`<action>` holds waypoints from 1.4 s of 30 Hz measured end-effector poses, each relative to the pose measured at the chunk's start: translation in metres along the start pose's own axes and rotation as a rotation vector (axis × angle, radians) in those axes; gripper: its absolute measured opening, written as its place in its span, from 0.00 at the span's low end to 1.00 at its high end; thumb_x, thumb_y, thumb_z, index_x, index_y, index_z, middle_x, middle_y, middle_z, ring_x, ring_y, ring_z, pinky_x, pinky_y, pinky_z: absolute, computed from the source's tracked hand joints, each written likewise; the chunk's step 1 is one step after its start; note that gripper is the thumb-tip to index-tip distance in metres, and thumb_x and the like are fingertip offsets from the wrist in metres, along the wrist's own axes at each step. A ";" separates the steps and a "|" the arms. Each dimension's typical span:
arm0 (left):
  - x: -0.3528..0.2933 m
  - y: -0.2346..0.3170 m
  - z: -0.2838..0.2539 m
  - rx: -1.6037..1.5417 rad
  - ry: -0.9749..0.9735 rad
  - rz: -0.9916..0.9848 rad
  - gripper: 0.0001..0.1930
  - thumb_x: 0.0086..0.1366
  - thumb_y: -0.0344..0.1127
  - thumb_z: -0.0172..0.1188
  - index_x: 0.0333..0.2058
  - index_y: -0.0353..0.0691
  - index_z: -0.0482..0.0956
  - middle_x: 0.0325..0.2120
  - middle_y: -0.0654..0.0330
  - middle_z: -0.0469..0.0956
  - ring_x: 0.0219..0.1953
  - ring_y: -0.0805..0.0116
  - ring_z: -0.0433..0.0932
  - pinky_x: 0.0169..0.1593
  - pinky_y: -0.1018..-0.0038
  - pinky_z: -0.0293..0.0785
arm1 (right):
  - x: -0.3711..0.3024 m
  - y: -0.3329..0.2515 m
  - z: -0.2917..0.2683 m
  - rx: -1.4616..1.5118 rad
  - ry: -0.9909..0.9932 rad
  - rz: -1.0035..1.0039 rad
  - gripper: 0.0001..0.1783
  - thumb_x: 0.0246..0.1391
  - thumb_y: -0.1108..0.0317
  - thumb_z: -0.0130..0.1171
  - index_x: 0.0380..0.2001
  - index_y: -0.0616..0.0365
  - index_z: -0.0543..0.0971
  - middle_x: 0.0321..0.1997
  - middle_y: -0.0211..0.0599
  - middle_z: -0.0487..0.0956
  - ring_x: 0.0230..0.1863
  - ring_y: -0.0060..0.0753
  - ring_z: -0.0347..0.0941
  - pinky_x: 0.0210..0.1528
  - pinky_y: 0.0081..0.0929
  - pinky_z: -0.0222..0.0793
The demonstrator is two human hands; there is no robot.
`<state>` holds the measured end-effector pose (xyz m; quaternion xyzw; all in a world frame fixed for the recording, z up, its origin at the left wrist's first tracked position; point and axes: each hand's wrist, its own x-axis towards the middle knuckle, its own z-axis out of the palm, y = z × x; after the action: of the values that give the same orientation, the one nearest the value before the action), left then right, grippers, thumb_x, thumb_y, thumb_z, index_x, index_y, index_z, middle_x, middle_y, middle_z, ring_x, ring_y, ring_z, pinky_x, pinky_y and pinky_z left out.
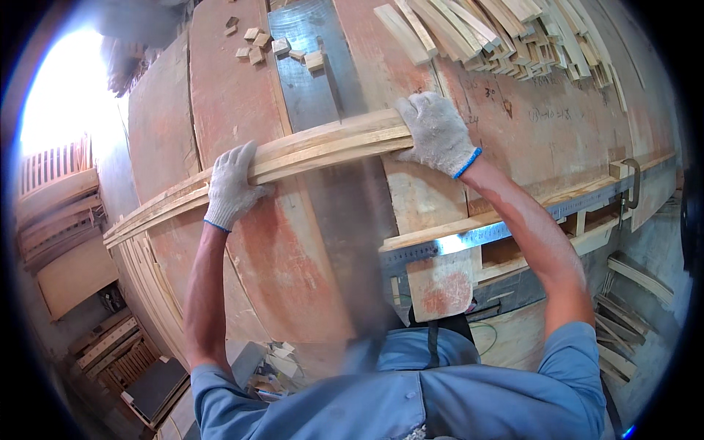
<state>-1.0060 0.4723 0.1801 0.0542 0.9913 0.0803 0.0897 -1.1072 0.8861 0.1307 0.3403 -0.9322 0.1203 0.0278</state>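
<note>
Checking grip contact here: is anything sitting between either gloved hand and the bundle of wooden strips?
Nothing visible. The left hand and the right hand both rest directly on the bundle of wooden strips, with only their knit gloves between.
</note>
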 end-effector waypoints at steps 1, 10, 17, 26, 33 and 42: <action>0.001 0.000 0.000 0.004 0.000 0.001 0.50 0.45 0.42 0.83 0.68 0.41 0.69 0.63 0.49 0.75 0.67 0.43 0.69 0.71 0.53 0.66 | 0.002 0.001 0.000 0.004 -0.004 -0.006 0.44 0.32 0.46 0.82 0.52 0.55 0.76 0.45 0.42 0.74 0.52 0.50 0.72 0.56 0.47 0.70; 0.016 -0.012 0.003 0.018 0.019 0.013 0.48 0.47 0.42 0.81 0.68 0.41 0.70 0.64 0.49 0.74 0.67 0.42 0.70 0.71 0.52 0.66 | 0.024 0.013 0.005 -0.046 0.179 -0.126 0.08 0.51 0.71 0.60 0.36 0.54 0.75 0.36 0.42 0.76 0.43 0.48 0.76 0.45 0.44 0.73; 0.030 -0.013 0.000 0.001 0.039 0.015 0.48 0.46 0.43 0.81 0.67 0.40 0.71 0.61 0.49 0.77 0.66 0.43 0.71 0.70 0.53 0.66 | 0.037 0.020 0.008 -0.064 0.077 -0.069 0.27 0.43 0.51 0.75 0.41 0.53 0.77 0.37 0.41 0.78 0.43 0.50 0.77 0.46 0.46 0.74; 0.049 -0.011 -0.006 -0.023 0.143 -0.067 0.48 0.44 0.43 0.81 0.65 0.41 0.72 0.60 0.48 0.77 0.64 0.44 0.72 0.71 0.54 0.65 | 0.053 0.026 -0.012 -0.162 0.119 0.131 0.37 0.34 0.36 0.81 0.39 0.52 0.82 0.40 0.42 0.84 0.48 0.46 0.82 0.50 0.41 0.79; 0.011 -0.012 0.007 -0.021 0.157 0.009 0.48 0.40 0.40 0.81 0.65 0.42 0.72 0.58 0.49 0.77 0.64 0.46 0.72 0.70 0.53 0.66 | 0.027 0.058 -0.165 -0.046 0.318 0.654 0.38 0.44 0.35 0.72 0.42 0.62 0.88 0.42 0.62 0.85 0.46 0.57 0.85 0.51 0.52 0.79; -0.059 0.023 0.007 -0.013 0.149 0.171 0.51 0.37 0.42 0.84 0.64 0.39 0.72 0.55 0.51 0.77 0.60 0.46 0.73 0.68 0.53 0.68 | 0.023 0.072 -0.233 0.103 0.467 0.247 0.38 0.62 0.39 0.64 0.57 0.65 0.80 0.52 0.60 0.82 0.56 0.62 0.79 0.60 0.48 0.74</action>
<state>-0.9454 0.4890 0.1874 0.1319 0.9864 0.0980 0.0087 -1.1781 0.9813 0.3454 0.1879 -0.9277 0.2453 0.2096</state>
